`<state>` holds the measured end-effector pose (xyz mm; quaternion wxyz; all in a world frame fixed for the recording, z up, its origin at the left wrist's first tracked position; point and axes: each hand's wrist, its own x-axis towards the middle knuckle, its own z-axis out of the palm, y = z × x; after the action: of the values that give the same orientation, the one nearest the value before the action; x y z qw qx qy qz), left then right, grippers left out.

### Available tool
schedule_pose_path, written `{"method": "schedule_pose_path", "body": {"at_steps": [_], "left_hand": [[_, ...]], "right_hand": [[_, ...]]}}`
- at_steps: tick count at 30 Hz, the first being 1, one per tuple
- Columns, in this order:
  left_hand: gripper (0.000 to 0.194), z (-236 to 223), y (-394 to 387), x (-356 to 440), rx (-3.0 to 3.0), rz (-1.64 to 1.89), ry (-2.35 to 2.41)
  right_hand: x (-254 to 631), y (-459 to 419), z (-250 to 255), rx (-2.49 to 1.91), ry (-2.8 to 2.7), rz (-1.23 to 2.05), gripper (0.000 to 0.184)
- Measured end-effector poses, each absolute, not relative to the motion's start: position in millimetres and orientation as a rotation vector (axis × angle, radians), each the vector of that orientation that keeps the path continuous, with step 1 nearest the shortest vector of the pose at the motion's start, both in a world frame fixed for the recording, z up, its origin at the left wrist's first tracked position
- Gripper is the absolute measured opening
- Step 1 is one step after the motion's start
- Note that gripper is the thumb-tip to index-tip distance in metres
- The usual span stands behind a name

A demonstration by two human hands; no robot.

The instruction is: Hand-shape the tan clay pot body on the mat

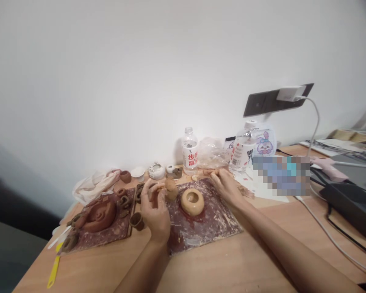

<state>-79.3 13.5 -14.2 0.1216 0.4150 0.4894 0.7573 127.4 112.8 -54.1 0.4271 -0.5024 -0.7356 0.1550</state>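
My left hand [155, 205] is closed, its curled fingers at a tan, rough-looking lump [171, 189] that could be clay or sponge. To the right of it, a wet, glossy, round tan clay pot [192, 202] with a small opening sits on a dark red, smeared board [190, 240]. Brownish liquid pools around the pot's base. My right hand [225, 185] is at the board's back right corner, fingers pinched together; what they hold, if anything, I cannot make out. Neither hand touches the round pot.
On the left, a second board [94, 240] carries a reddish-brown clay piece [100, 215] and small brown pieces. A dark small cup [137, 221] stands beside my left hand. Behind are a white pot [156, 171], a bottle [189, 152] and a larger bottle [242, 148]. A yellow tool [53, 272] lies front left.
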Motion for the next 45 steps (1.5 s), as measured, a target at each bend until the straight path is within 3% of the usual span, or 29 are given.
{"method": "schedule_pose_path", "body": {"at_steps": [11, 29, 35, 38, 41, 45], "left_hand": [[0.043, -45, 19, -100, 1.169, 2.137, 1.685], [0.038, -45, -9, -86, 1.421, 2.084, 1.610], [0.025, -13, -3, -70, 1.372, 2.104, 1.422], [0.022, -3, 0, -64, 1.304, 2.015, 1.423], [0.020, -5, -2, -64, 1.346, 1.924, 1.338], [0.016, -16, -7, -68, 1.532, 1.848, 1.240]], "right_hand": [[121, 118, -66, -1.345, -2.159, 0.326, 0.020], [126, 108, -57, -1.353, -2.195, 0.227, 0.017], [123, 99, -47, -1.163, -2.016, 0.245, 0.022], [118, 82, -34, -0.967, -1.844, 0.428, 0.022], [110, 62, -23, -0.849, -1.781, 0.628, 0.019], [102, 42, -16, -0.724, -1.889, 0.593, 0.015]]}}
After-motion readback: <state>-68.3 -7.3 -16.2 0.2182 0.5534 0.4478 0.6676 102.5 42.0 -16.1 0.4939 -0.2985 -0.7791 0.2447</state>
